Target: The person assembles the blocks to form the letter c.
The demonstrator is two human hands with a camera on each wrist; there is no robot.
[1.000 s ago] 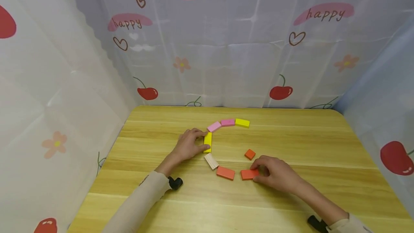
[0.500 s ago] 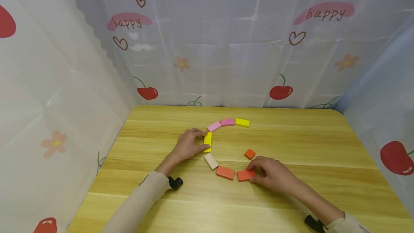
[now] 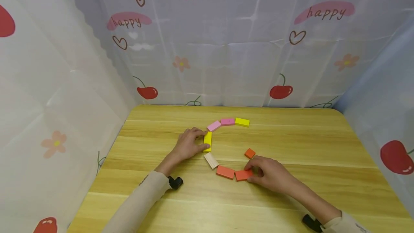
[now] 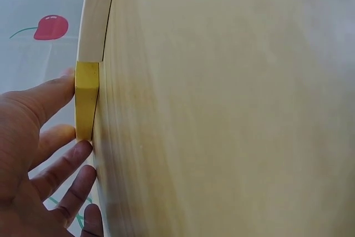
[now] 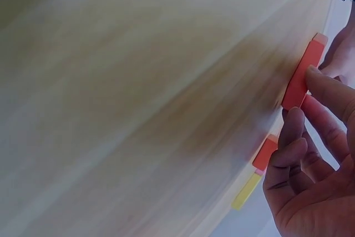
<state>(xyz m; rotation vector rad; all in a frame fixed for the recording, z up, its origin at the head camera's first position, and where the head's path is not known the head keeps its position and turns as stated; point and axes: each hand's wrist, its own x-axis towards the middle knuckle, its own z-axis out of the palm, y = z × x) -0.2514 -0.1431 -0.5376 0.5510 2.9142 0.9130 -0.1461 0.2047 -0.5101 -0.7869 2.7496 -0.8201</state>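
My left hand (image 3: 190, 144) holds a yellow block (image 3: 207, 141) by its ends, thumb at the near end and a finger at the far end. In the left wrist view the same yellow block (image 4: 86, 99) lies against the pale wooden block. My right hand (image 3: 275, 175) pinches an orange-red block (image 3: 242, 175) between thumb and fingers, flat on the table. Its left end meets, or nearly meets, another orange-red block (image 3: 225, 172). Left of that is a plain wooden block (image 3: 211, 161). In the right wrist view my fingers partly hide the pinched orange-red block (image 5: 303, 79).
A light pink block (image 3: 214, 126), a darker pink block (image 3: 228, 122) and a second yellow block (image 3: 242, 122) continue the curved row at the back. A small orange block (image 3: 250, 153) sits apart, just beyond my right hand. A printed curtain (image 3: 226, 71) stands behind the wooden table (image 3: 310, 128).
My right hand has slid its orange-red block leftward along the table, narrowing the gap to the neighbouring orange-red block. My left hand stays put on the yellow block.
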